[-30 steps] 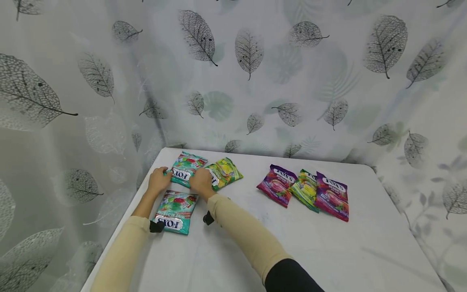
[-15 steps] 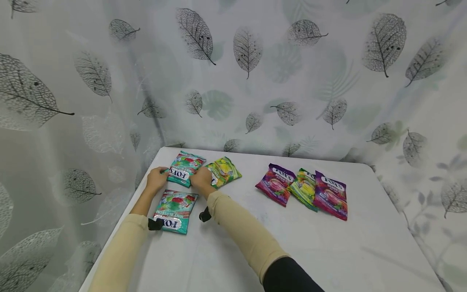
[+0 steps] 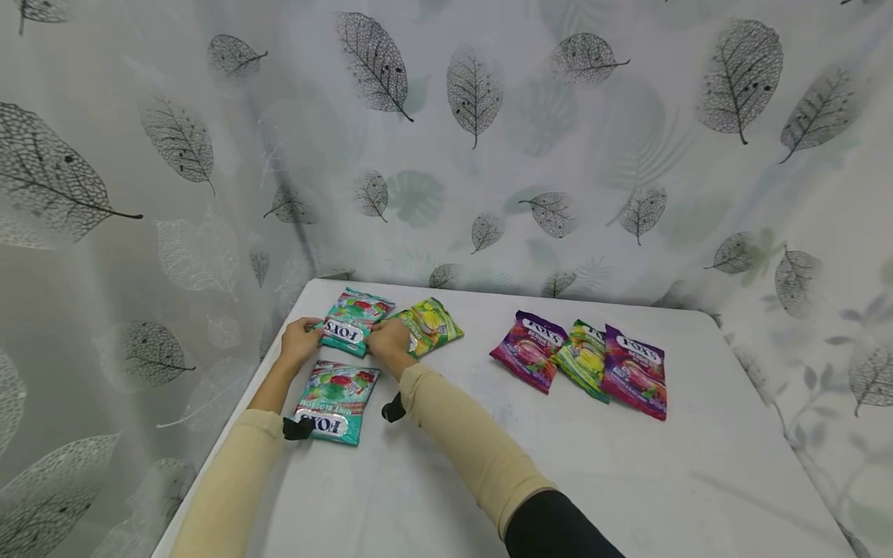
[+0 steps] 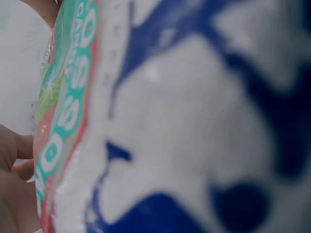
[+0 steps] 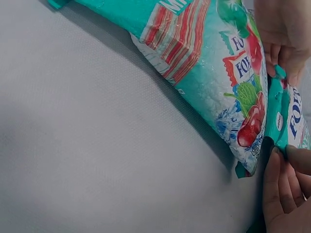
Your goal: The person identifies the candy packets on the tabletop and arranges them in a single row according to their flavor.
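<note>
A teal candy bag [image 3: 352, 319] lies flat at the table's far left corner, its lettering upside down in the head view. My left hand [image 3: 301, 341] pinches its near left corner. At the near right corner, the thumb and fingers of my right hand [image 3: 391, 341] pinch the edge, seen closely in the right wrist view, where the right hand [image 5: 289, 189] is at lower right. A second teal candy bag [image 3: 337, 399] lies just nearer, under my forearms' side, and fills most of the left wrist view. Right beside my right hand rests a yellow-green candy bag [image 3: 432, 324], partly hidden by it.
On the right half of the white table [image 3: 593, 480], a purple candy bag [image 3: 532, 353], a yellow candy bag [image 3: 584, 360] and another purple candy bag [image 3: 633, 373] lie in an overlapping row. A leaf-patterned curtain [image 3: 446, 155] hangs behind the table and along its sides.
Both hands stay at the same teal candy bag. My right hand has shifted very slightly to the right; the other bags keep their places, and the head view has drifted a little.
</note>
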`<state>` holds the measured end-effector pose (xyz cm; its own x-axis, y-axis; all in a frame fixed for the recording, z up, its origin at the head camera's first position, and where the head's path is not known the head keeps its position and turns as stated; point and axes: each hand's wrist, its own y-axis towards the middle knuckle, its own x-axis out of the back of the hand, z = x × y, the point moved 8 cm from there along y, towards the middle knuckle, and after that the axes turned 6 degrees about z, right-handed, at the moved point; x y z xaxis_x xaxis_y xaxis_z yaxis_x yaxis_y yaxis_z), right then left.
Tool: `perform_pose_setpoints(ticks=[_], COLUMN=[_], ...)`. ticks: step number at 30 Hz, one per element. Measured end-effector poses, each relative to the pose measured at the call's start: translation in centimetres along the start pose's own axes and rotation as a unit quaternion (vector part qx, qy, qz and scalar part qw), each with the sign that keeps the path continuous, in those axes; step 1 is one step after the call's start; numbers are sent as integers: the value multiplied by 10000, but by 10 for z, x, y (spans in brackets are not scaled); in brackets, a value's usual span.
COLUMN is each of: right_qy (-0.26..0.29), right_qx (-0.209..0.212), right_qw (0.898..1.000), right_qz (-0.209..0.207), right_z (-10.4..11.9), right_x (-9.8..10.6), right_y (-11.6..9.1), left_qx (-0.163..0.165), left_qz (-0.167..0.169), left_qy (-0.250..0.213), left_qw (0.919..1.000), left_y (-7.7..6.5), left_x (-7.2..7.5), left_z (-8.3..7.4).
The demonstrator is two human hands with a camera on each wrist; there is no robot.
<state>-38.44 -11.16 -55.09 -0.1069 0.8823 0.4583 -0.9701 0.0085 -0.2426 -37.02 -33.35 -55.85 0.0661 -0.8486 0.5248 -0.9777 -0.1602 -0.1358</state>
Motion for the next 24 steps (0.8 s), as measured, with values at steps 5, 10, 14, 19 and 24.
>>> perform_pose_setpoints(ticks=[5,10,14,19,24], right_qy=[382,569,715,746,728], right_qx=[-3,14,100,228,388], right_qw=[9993,9984,9974,9970,9966], right_qz=[29,-42,-20,-11,-76], right_z=[-2,-3,-3,-3,-2], right_x=[0,-1,-1,-1,1], right_y=[0,0,-2,-1,-1], left_qx=[56,64,36,11,-10], left_qz=[-62,-175,-254,-313,-372], left_qy=[-123,-298,-405,-527,-654], left_qw=[9999,9994,9989,9981,9972], left_y=[-2,-5,-7,-9,-9], left_x=[1,2,3,4,4], left_z=[3,4,3,3,3])
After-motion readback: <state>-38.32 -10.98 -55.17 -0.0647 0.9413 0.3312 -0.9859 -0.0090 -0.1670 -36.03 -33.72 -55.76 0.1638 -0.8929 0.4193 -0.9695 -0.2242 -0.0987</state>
